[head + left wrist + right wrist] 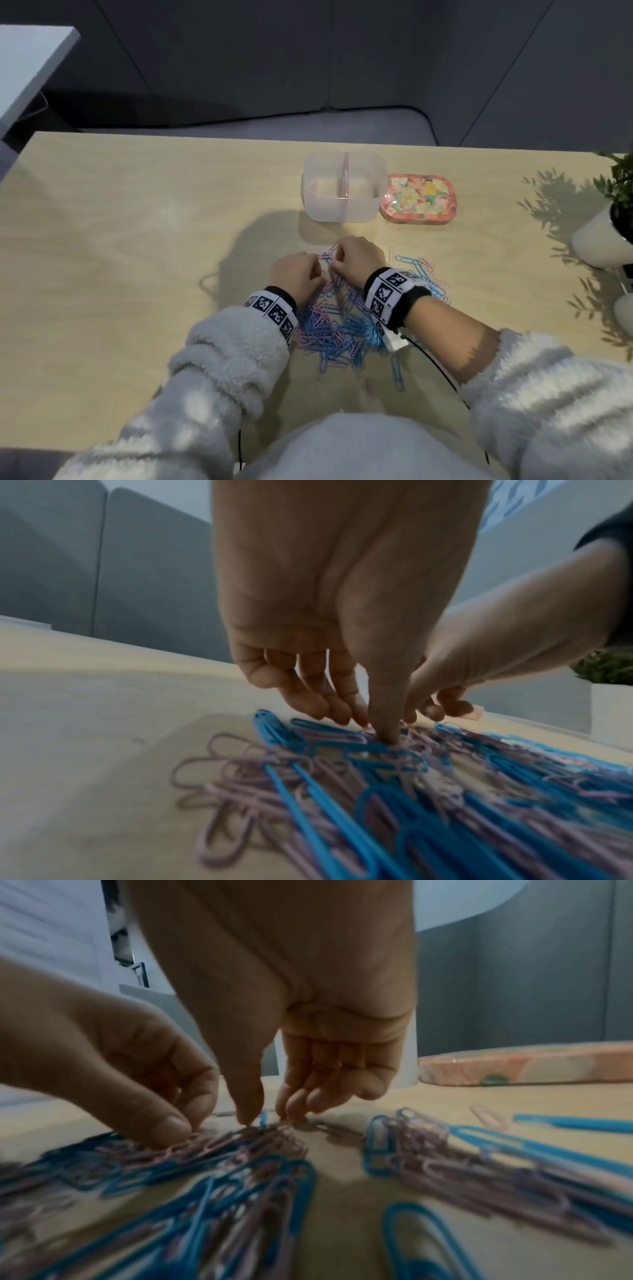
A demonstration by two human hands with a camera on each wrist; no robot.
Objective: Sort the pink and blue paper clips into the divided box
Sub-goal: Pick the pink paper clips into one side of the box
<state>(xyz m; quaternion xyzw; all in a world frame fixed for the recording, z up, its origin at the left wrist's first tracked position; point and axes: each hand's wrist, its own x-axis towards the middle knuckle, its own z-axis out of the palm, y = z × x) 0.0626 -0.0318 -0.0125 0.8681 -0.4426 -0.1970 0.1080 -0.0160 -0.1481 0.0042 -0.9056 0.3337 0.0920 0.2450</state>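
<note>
Head view: my left hand and right hand meet, fingertips down, at the far edge of the mixed heap of pink and blue wire paper clips on the pale wooden table. Whether either pinches a clip, I cannot tell. Beyond stands the translucent divided plastic box, a floral lid just beside it.

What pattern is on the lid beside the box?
A pink floral print on the lid; head view shows it best.
</note>
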